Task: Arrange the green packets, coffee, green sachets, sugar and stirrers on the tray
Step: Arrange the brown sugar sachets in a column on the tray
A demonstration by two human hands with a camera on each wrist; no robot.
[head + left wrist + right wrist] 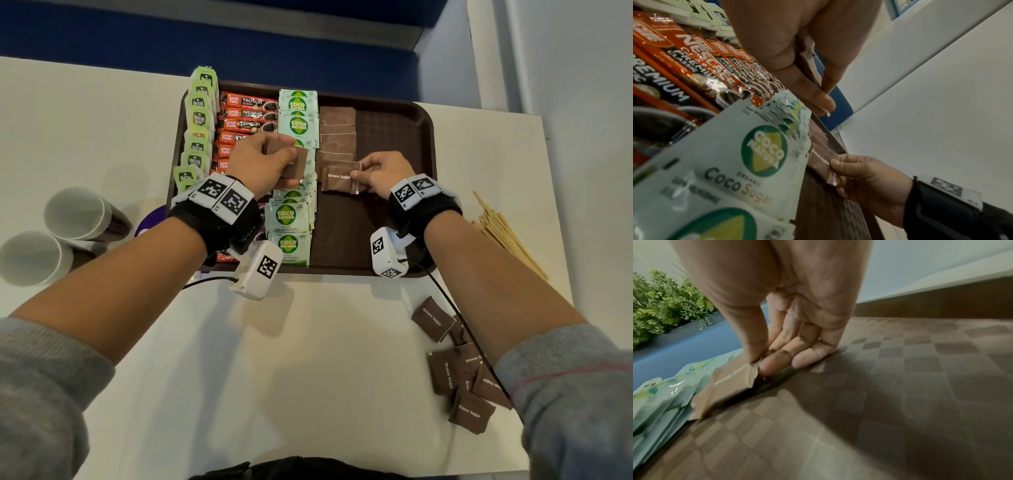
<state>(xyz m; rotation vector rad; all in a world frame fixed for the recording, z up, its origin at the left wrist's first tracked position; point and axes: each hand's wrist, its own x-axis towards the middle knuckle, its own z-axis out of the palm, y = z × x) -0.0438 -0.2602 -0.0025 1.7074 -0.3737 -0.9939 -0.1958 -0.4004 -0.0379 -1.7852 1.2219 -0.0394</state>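
Resting on a white table [308, 342], the brown tray [394, 137] adjoins a blue wall [239, 37].

Two paper cups [54, 236], one tray [394, 137], two hands, and roughly five loose brown sugar sachets [459, 370].

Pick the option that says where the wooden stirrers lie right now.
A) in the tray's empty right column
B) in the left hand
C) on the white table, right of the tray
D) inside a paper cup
C: the bundle of thin wooden stirrers lies on the white table, outside the right rim of the dark brown plastic tray.
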